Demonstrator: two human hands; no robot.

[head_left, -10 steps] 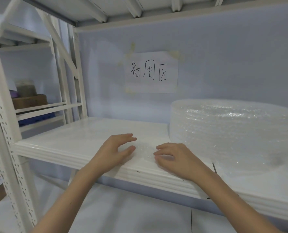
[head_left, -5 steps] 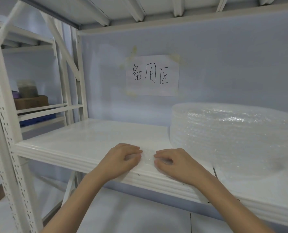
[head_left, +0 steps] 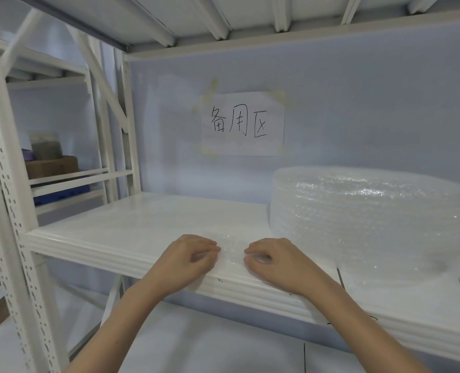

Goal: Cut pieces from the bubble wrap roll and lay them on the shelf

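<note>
Soft, even, cool-toned light fills the scene, casting only faint shadows beneath the glossy white metal shelf [head_left: 132, 224], while small glints sparkle on the large clear roll of bubble wrap [head_left: 368, 211]. Wide-angle distortion bends the white perforated steel uprights [head_left: 5, 200] at the left edge, and detail is slightly soft throughout.

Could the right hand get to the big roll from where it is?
Probably yes. The right hand rests on the small piece at the shelf edge, and the roll stands just beside it, nothing between.
</note>
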